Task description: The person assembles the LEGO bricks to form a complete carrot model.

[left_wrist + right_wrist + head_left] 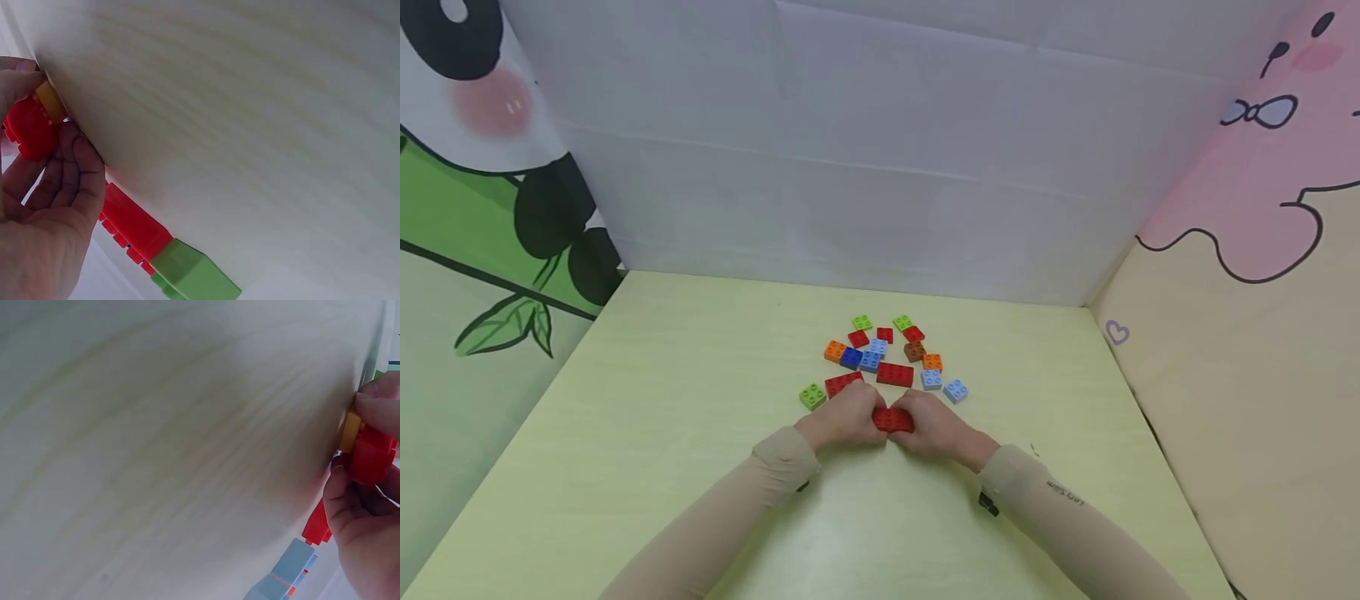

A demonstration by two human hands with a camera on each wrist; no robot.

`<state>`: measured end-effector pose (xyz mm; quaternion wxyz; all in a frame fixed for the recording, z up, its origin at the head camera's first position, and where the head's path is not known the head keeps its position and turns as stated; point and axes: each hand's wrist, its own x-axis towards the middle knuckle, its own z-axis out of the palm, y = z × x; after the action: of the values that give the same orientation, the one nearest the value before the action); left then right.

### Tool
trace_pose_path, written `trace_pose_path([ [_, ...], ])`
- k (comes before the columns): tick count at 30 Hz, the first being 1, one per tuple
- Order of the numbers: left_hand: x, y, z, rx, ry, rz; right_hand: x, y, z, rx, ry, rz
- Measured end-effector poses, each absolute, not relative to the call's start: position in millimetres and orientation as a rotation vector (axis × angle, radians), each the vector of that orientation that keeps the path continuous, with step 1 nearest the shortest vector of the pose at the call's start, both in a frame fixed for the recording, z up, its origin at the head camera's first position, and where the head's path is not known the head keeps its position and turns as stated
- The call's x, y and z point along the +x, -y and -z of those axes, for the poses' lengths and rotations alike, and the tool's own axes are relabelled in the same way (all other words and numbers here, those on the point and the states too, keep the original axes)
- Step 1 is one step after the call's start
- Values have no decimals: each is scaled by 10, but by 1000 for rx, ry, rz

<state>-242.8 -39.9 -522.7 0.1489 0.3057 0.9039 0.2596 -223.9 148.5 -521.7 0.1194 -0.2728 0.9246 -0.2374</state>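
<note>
Near the middle of the table, my left hand (853, 414) and right hand (931, 423) meet at a red building brick (892, 419), gripping it from opposite sides. Under the red brick an orange-yellow brick (51, 102) shows in both wrist views, against or very near the tabletop; whether the two are fully joined I cannot tell. Just beyond my left hand lie a long red brick (842, 383) and a light green brick (812, 396). Past my right hand are two pale blue bricks (956, 391), and another long red brick (895, 374) lies straight ahead.
Farther back are scattered orange bricks (834, 351), a dark blue brick (851, 358), a brown brick (914, 351), small red bricks (884, 335) and green bricks (862, 322). A white wall (865, 208) rises behind the pale table (662, 400), with painted panels at both sides.
</note>
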Motion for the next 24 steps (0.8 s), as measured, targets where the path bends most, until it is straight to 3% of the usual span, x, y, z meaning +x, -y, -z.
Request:
trace_pose_path([
  [24,-2430,384,5250,853,-2589,-752,-2262,-1520,5265,-757,-2669,804],
])
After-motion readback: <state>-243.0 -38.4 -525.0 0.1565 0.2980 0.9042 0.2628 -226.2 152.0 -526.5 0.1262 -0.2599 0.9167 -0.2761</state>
